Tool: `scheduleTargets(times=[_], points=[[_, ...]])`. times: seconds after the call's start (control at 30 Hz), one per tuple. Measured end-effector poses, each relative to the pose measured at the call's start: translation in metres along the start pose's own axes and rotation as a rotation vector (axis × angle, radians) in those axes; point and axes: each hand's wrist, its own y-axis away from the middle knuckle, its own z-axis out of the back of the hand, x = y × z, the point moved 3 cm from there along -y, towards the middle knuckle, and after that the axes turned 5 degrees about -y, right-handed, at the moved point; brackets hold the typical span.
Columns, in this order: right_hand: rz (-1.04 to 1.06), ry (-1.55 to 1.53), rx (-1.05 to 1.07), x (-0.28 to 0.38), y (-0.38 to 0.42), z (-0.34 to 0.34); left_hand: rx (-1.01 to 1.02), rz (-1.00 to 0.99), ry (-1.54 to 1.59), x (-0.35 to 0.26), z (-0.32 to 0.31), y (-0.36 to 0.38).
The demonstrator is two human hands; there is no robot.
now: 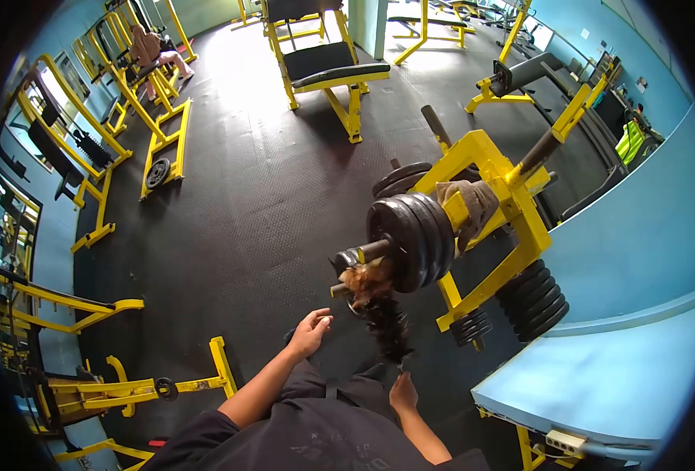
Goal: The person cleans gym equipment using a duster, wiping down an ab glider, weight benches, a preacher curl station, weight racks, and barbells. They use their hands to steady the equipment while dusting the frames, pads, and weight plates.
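Note:
My right hand (pixel 403 392) is closed around the handle end of a feather duster (pixel 388 328) with dark and brown feathers. The duster points up and away from me, its brown tip blurred against the bar end of a yellow weight rack (pixel 532 224). Black weight plates (pixel 414 239) are stacked on that bar, right beside the feathers. To the left of the duster, my left hand (pixel 310 334) hangs in the air with its fingers loosely bent and apart, holding nothing. Smaller plates (pixel 347 261) sit low behind the duster tip, partly hidden.
A brown cloth (pixel 473 206) hangs on the rack. More plates (pixel 532 300) hang low on its right. A pale blue ledge (pixel 598 377) juts out at the right. A yellow-framed bench (pixel 331 71) and machines surround the dark floor (pixel 229 235). A person (pixel 153 53) sits far left.

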Motion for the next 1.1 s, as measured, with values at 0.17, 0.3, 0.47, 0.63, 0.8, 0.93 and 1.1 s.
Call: scheduleTargets(times=[0.17, 0.3, 0.47, 0.63, 0.8, 0.93, 1.1], points=[[0.004, 0.063, -0.139, 0.073, -0.004, -0.002, 0.107, -0.061, 0.033, 0.030, 0.057, -0.037], [0.090, -0.028, -0.449, 0.148, -0.031, 0.011, 0.145, -0.086, -0.007, 0.039, 0.108, -0.069], [0.031, -0.025, -0.528, 0.190, -0.027, 0.022, 0.144, -0.050, -0.001, 0.030, 0.160, -0.090], [0.195, 0.065, -0.336, 0.195, -0.048, 0.008, 0.109, 0.030, -0.005, 0.062, 0.180, -0.104], [-0.029, 0.458, 0.118, 0.231, -0.121, -0.010, 0.062, 0.081, -0.035, 0.097, 0.193, -0.106], [0.020, 0.694, 0.113, 0.212, -0.151, -0.034, 0.008, 0.152, -0.065, 0.136, 0.213, -0.104], [-0.004, 0.622, 0.052, 0.148, -0.064, -0.027, -0.088, 0.257, 0.063, 0.191, 0.236, -0.090]])
